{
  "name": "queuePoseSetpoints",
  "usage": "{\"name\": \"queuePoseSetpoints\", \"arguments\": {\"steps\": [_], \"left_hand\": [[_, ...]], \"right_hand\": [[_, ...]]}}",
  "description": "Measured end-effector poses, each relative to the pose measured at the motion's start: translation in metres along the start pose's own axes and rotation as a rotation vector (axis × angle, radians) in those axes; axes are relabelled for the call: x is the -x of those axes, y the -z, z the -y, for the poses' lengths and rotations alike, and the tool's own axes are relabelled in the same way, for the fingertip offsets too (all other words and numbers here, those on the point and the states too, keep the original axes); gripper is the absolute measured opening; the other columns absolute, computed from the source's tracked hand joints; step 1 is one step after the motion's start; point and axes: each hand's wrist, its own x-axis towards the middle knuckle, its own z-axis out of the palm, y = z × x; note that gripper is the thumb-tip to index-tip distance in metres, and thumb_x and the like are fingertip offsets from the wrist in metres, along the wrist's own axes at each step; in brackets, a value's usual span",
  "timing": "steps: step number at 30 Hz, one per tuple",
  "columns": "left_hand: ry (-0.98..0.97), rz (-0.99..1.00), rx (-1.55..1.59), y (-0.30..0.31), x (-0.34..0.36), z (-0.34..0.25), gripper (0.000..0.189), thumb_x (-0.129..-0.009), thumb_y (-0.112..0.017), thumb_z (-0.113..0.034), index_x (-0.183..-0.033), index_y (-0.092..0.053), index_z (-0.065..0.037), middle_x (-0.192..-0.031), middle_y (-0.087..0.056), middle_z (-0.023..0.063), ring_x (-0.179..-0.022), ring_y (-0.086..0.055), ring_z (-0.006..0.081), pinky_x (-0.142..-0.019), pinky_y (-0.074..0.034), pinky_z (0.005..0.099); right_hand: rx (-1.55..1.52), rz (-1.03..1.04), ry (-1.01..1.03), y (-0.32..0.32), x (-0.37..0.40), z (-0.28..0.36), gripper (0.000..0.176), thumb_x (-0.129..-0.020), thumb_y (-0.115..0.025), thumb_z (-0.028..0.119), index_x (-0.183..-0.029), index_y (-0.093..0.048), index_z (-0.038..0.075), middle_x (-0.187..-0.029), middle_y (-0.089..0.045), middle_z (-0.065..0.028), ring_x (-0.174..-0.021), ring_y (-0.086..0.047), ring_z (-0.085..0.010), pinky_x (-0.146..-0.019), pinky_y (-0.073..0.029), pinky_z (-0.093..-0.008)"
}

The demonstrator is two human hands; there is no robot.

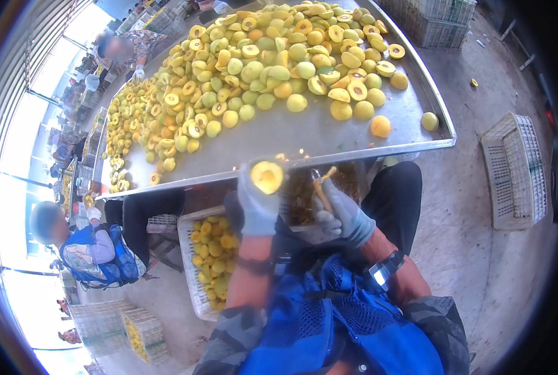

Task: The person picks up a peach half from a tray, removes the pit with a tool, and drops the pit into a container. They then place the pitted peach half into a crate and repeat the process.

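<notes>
My left hand (pixel 258 211), in a pale glove and slightly blurred, holds a yellow peach half (pixel 267 177) with its hollow centre facing up. My right hand (pixel 349 215), also gloved, is closed around a small pitting tool (pixel 320 190) with a wooden-looking handle and a shiny metal tip. A thin yellow scrap (pixel 330 172) shows by its thumb. Both hands are apart, just in front of the metal table's edge (pixel 379 150). Halved peaches (pixel 254 69) are heaped on that table, some with stones still in them.
A white crate (pixel 188 250) of peach halves stands left of my legs. Below my hands is a container of brownish scraps (pixel 304 197). A co-worker (pixel 98 244) sits at left, another person (pixel 126 50) beyond the table. A pale crate (pixel 515 172) lies on the floor at right.
</notes>
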Motion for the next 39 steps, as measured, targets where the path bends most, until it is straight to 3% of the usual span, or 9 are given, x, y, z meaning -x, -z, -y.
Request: {"name": "queuePoseSetpoints", "arguments": {"steps": [7,9,13,15,22,29,33,35,39], "left_hand": [[0.614,-0.205,0.824,0.153,-0.007,0.067,0.040,-0.103,-0.052,-0.036,-0.114,-0.065,0.001,-0.104,-0.070,0.0151,-0.090,-0.071,0.0309,-0.082,-0.059,0.0441],[0.569,-0.485,0.350,0.202,0.010,0.085,0.038,-0.104,-0.053,-0.033,-0.105,-0.069,0.001,-0.099,-0.069,0.0117,-0.084,-0.068,0.0233,-0.075,-0.056,0.0353],[0.400,-0.119,-1.059,0.295,0.059,0.146,0.035,-0.098,-0.062,-0.027,-0.097,-0.076,0.004,-0.090,-0.077,0.0139,-0.079,-0.071,0.0214,-0.077,-0.056,0.0366],[0.396,-0.153,-0.725,0.285,0.050,0.150,0.030,-0.097,-0.063,-0.022,-0.103,-0.075,0.004,-0.097,-0.077,0.0138,-0.088,-0.072,0.0213,-0.082,-0.056,0.0364],[-0.107,0.446,-0.373,-0.007,-0.050,-0.024,0.030,-0.093,-0.062,-0.012,-0.119,-0.069,0.002,-0.114,-0.072,0.0156,-0.104,-0.069,0.0240,-0.093,-0.053,0.0355],[-0.525,0.800,-0.372,-0.237,-0.079,-0.038,0.045,-0.082,-0.073,-0.026,-0.124,-0.069,-0.008,-0.118,-0.068,0.0188,-0.110,-0.066,0.0352,-0.092,-0.054,0.0430],[-0.596,0.930,-0.689,-0.275,-0.072,-0.042,0.051,-0.079,-0.074,-0.029,-0.125,-0.068,-0.007,-0.118,-0.067,0.0199,-0.109,-0.065,0.0379,-0.092,-0.053,0.0446],[-0.531,1.010,-0.703,-0.286,-0.077,-0.037,0.055,-0.079,-0.075,-0.029,-0.128,-0.066,-0.007,-0.122,-0.066,0.0200,-0.111,-0.064,0.0397,-0.094,-0.053,0.0449],[-0.189,1.048,-0.077,-0.247,-0.093,-0.013,0.053,-0.090,-0.070,-0.031,-0.135,-0.061,-0.005,-0.135,-0.061,0.0175,-0.119,-0.063,0.0360,-0.095,-0.055,0.0429]], "right_hand": [[0.010,-0.214,-0.086,0.028,-0.025,-0.016,0.057,-0.103,-0.047,0.063,-0.089,-0.054,0.009,-0.060,-0.045,0.0006,-0.040,-0.034,-0.0088,-0.036,-0.030,-0.0257],[0.043,-0.291,-0.078,0.031,-0.026,-0.015,0.056,-0.102,-0.049,0.062,-0.089,-0.056,0.008,-0.061,-0.048,-0.0003,-0.040,-0.036,-0.0097,-0.036,-0.033,-0.0269],[0.167,-0.334,-0.053,0.033,-0.034,-0.019,0.053,-0.103,-0.051,0.057,-0.090,-0.060,0.006,-0.064,-0.053,-0.0012,-0.042,-0.044,-0.0106,-0.038,-0.038,-0.0284],[0.266,-0.350,-0.052,0.025,-0.035,-0.022,0.050,-0.104,-0.051,0.054,-0.091,-0.061,0.007,-0.063,-0.053,-0.0008,-0.043,-0.045,-0.0104,-0.039,-0.039,-0.0278],[0.271,-0.256,-0.136,0.024,-0.036,-0.033,0.032,-0.104,-0.056,0.041,-0.097,-0.064,0.010,-0.066,-0.058,0.0021,-0.045,-0.050,-0.0104,-0.040,-0.038,-0.0265],[0.156,-0.233,-0.019,0.040,-0.032,-0.029,0.024,-0.102,-0.060,0.031,-0.100,-0.061,0.007,-0.070,-0.059,-0.0025,-0.048,-0.053,-0.0140,-0.043,-0.042,-0.0296],[0.126,-0.348,-0.103,0.043,-0.034,-0.027,0.023,-0.100,-0.060,0.025,-0.092,-0.061,0.004,-0.071,-0.061,-0.0066,-0.049,-0.055,-0.0165,-0.042,-0.042,-0.0309],[0.438,-0.289,-0.046,0.054,-0.032,-0.031,0.029,-0.101,-0.059,0.033,-0.106,-0.066,0.005,-0.088,-0.068,-0.0088,-0.071,-0.064,-0.0192,-0.062,-0.049,-0.0326],[0.377,-0.409,-0.095,0.061,-0.043,-0.043,0.039,-0.101,-0.060,0.039,-0.112,-0.068,0.002,-0.081,-0.068,-0.0069,-0.068,-0.066,-0.0205,-0.060,-0.051,-0.0344]]}}
